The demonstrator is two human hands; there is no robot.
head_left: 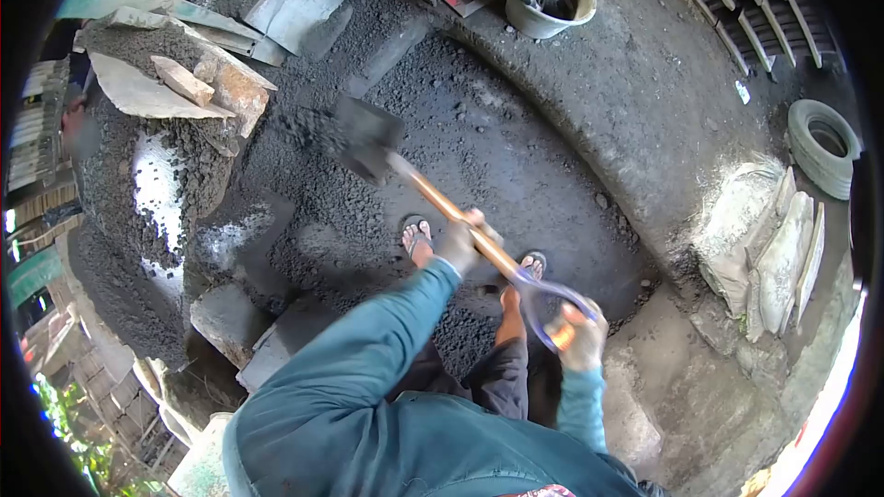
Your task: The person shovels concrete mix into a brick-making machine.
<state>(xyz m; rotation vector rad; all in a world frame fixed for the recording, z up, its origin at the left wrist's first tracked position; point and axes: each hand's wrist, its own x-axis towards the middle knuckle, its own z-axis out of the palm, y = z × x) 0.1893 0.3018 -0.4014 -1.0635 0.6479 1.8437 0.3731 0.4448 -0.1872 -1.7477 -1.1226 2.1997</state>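
Observation:
A shovel slants across the middle of the view, its dark blade up and to the left, its wooden shaft running down to a D-shaped grip. My left hand is wrapped around the lower part of the shaft. At the other end, my right hand grips the D-handle, which is blurred by motion. Dark, crumbly material lies in the air or on the ground just left of the blade. Beyond it rises a dark heap with a bright white patch on it.
My sandalled feet stand on the dark floor below the shaft. Stone blocks border the heap. A bucket stands at the top, a tire lies far right, and folded sacks rest below the tire.

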